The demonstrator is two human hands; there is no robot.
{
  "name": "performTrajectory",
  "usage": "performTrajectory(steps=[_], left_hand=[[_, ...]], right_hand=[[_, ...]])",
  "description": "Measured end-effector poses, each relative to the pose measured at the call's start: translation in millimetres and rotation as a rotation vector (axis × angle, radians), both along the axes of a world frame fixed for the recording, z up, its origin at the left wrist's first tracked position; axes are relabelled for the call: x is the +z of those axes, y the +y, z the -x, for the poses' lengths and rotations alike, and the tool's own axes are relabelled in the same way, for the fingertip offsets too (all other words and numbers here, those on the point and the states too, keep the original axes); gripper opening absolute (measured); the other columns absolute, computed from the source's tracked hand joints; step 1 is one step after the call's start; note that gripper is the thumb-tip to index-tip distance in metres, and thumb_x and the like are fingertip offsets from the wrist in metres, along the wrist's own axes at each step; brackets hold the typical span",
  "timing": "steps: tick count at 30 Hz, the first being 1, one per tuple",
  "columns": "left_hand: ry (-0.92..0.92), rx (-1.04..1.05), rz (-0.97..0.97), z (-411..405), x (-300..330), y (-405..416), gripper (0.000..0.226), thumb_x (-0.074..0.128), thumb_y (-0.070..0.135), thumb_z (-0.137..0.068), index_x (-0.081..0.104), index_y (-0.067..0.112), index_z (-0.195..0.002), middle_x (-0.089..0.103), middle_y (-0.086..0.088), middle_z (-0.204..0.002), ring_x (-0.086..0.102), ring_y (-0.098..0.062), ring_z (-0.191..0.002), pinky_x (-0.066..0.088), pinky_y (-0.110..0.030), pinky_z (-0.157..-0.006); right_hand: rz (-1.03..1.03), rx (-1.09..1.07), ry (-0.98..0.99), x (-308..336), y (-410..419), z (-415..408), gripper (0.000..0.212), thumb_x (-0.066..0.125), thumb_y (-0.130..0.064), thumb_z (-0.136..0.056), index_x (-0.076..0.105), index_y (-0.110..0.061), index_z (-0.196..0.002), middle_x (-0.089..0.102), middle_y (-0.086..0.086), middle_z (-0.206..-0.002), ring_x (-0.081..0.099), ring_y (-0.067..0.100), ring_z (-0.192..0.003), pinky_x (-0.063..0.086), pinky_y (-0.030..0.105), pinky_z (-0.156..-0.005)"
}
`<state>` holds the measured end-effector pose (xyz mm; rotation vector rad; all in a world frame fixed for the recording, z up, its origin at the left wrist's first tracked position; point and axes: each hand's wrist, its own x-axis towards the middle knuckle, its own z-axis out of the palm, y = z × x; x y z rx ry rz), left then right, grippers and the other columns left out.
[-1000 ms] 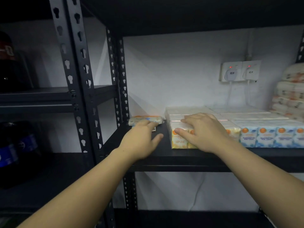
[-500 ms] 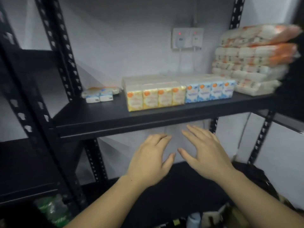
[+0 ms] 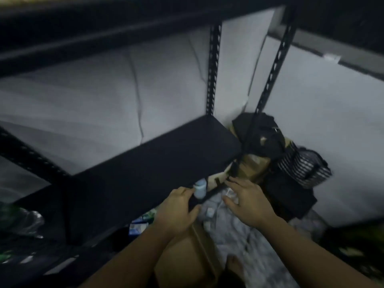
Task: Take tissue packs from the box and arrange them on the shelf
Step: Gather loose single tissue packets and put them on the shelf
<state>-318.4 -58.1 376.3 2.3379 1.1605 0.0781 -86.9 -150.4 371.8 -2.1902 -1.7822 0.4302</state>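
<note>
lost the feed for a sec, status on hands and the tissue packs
Both hands empty: left hand and right hand open, low over the cardboard box. No tissue pack held yet. Lower shelf edge overhangs the reach; picture blurred.

Both bare forearms reach forward and down. The left hand has relaxed fingers, thumb apart. The right hand is spread, palm down, fingers straight.

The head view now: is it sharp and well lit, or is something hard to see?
Head view: dim and smeared by motion blur; the shelf is a dark slab, the uprights curve from wide-angle distortion; both hands are soft-edged, and the pale packs below cannot be read.
</note>
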Motion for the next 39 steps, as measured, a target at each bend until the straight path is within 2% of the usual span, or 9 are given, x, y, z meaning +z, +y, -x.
performTrajectory(steps=[4, 8, 12, 15, 19, 23, 26, 30, 39], left_hand=[[0.016, -0.038, 0.123, -36, -74, -11, 0.046, 0.061, 0.030, -0.101, 0.057, 0.015, -0.144, 0.063, -0.008, -0.132, 0.060, -0.030, -0.121, 0.049, -0.036, -0.099], [0.092, 0.039, 0.271, -72, -158, -16, 0.045, 0.058, 0.033, -0.103, 0.058, 0.012, -0.143, 0.060, -0.008, -0.138, 0.054, -0.028, -0.131, 0.040, -0.038, -0.112], [0.099, 0.142, 0.351, -101, -263, -9, 0.046, 0.068, 0.037, -0.095, 0.062, 0.018, -0.138, 0.064, -0.006, -0.131, 0.059, -0.026, -0.123, 0.050, -0.040, -0.102], [0.156, 0.189, 0.409, -122, -342, 0, 0.054, 0.067, 0.043, -0.096, 0.054, 0.022, -0.144, 0.056, -0.001, -0.138, 0.052, -0.022, -0.131, 0.044, -0.034, -0.106], [0.242, 0.207, 0.501, -148, -447, 14, 0.059, 0.057, 0.062, -0.089, 0.056, 0.030, -0.139, 0.058, 0.001, -0.135, 0.057, -0.023, -0.125, 0.052, -0.041, -0.101], [0.307, 0.285, 0.523, -167, -537, 28, 0.058, 0.061, 0.057, -0.090, 0.058, 0.023, -0.137, 0.060, -0.008, -0.139, 0.057, -0.031, -0.127, 0.051, -0.044, -0.105], [0.362, 0.389, 0.564, -181, -590, 35, 0.063, 0.066, 0.044, -0.096, 0.048, 0.012, -0.148, 0.051, -0.015, -0.149, 0.050, -0.034, -0.135, 0.043, -0.041, -0.111], [0.389, 0.595, 0.603, -188, -657, 39, 0.063, 0.071, 0.037, -0.095, 0.050, 0.007, -0.146, 0.054, -0.016, -0.146, 0.053, -0.035, -0.132, 0.046, -0.043, -0.110], [0.252, 0.787, 0.587, -176, -757, 28, 0.072, 0.086, 0.032, -0.081, 0.052, 0.009, -0.140, 0.060, -0.011, -0.139, 0.058, -0.031, -0.127, 0.050, -0.044, -0.105]], right_hand=[[0.148, -0.037, 0.045, -79, -22, -31, 0.062, 0.049, -0.059, -0.096, 0.058, -0.024, -0.145, 0.058, 0.001, -0.149, 0.051, 0.023, -0.138, 0.039, 0.041, -0.114], [0.263, -0.091, 0.130, -164, -30, -57, 0.063, 0.049, -0.058, -0.094, 0.057, -0.024, -0.147, 0.056, 0.002, -0.151, 0.050, 0.022, -0.140, 0.040, 0.045, -0.116], [0.316, -0.160, 0.224, -263, -30, -81, 0.060, 0.056, -0.053, -0.096, 0.058, -0.021, -0.146, 0.057, 0.002, -0.150, 0.051, 0.023, -0.139, 0.041, 0.045, -0.115], [0.330, -0.183, 0.297, -343, -27, -95, 0.050, 0.062, -0.045, -0.097, 0.065, -0.015, -0.137, 0.069, 0.007, -0.131, 0.062, 0.030, -0.123, 0.052, 0.049, -0.102], [0.379, -0.210, 0.451, -443, -20, -109, 0.060, 0.047, -0.061, -0.100, 0.074, -0.010, -0.113, 0.074, 0.009, -0.102, 0.069, 0.030, -0.099, 0.058, 0.047, -0.086], [0.380, -0.227, 0.450, -516, 0, -119, 0.046, 0.066, -0.034, -0.099, 0.065, -0.008, -0.137, 0.069, 0.015, -0.131, 0.062, 0.030, -0.123, 0.042, 0.027, -0.106], [0.413, -0.217, 0.447, -563, 15, -124, 0.055, 0.057, -0.047, -0.102, 0.053, -0.020, -0.150, 0.057, 0.004, -0.149, 0.050, 0.022, -0.137, 0.038, 0.029, -0.111], [0.440, -0.239, 0.491, -611, 25, -129, 0.054, 0.057, -0.048, -0.102, 0.053, -0.024, -0.150, 0.056, 0.004, -0.149, 0.053, 0.021, -0.133, 0.034, 0.019, -0.100], [0.395, -0.112, 0.453, -707, 72, -129, 0.049, 0.064, -0.040, -0.100, 0.062, -0.012, -0.140, 0.065, 0.013, -0.138, 0.060, 0.031, -0.126, 0.048, 0.039, -0.107]])
